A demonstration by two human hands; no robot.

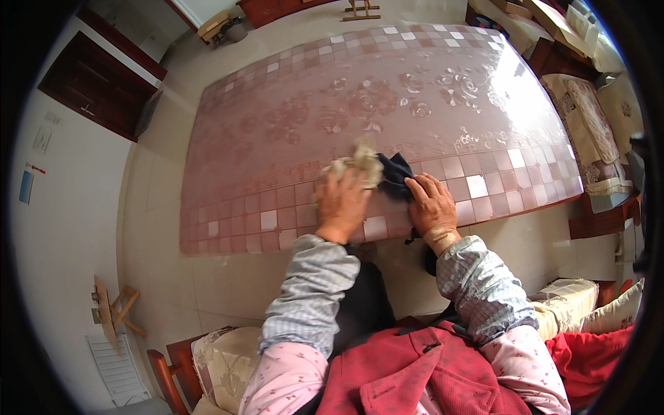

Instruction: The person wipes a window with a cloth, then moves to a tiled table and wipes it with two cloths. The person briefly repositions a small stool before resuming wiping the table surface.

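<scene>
A table with a pinkish, flower-patterned cover [311, 124] stretches out before me. Near its close edge, my left hand [342, 202] presses on a beige cloth [367, 165], which is bunched around the fingertips and somewhat blurred. Just right of it lies a dark navy cloth [395, 176], with the fingers of my right hand [430, 201] on its right side. The two cloths seem to touch or nearly touch. The right palm rests by the table's edge, and a tan patch shows at that wrist.
Behind the table's near edge, a cushioned wooden seat [228, 363] is at lower left. Another covered seat [596, 124] stands against the right end. A small folding wooden stand [122, 311] leans by the left wall. Bright glare covers the table's far right part.
</scene>
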